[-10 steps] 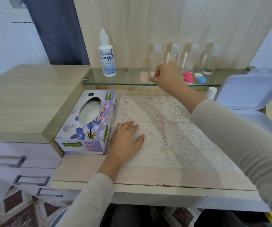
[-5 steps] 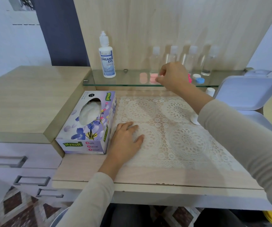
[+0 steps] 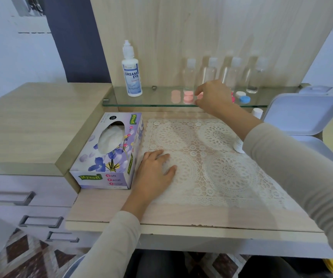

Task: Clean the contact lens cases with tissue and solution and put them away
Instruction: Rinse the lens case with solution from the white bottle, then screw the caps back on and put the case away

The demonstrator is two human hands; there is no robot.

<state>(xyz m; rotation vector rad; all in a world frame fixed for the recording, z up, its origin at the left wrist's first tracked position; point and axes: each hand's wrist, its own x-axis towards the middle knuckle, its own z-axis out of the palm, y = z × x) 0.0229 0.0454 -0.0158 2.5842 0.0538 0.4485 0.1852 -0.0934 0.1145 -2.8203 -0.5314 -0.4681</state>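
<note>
Right hand: is being held at the front of the glass shelf, with thumb and forefinger being pinched on a pink lens case.
Left hand: is being rested flat, fingers spread, on the lace mat on the bench.
Other cases: a second pink case, a pale pink case and a blue-and-white case are being kept on the same shelf.
Step, as judged: a case is being handled at the shelf; whether it is being lifted or set down cannot be told.
Doing it well: the pinch is best being kept on the case's edges, clear of the neighbouring case and the clear bottles behind.
Writing: "DREAM EYE" is being shown on the solution bottle; "Mysoft" and "Soft Facial Tissue" on the tissue box.
</note>
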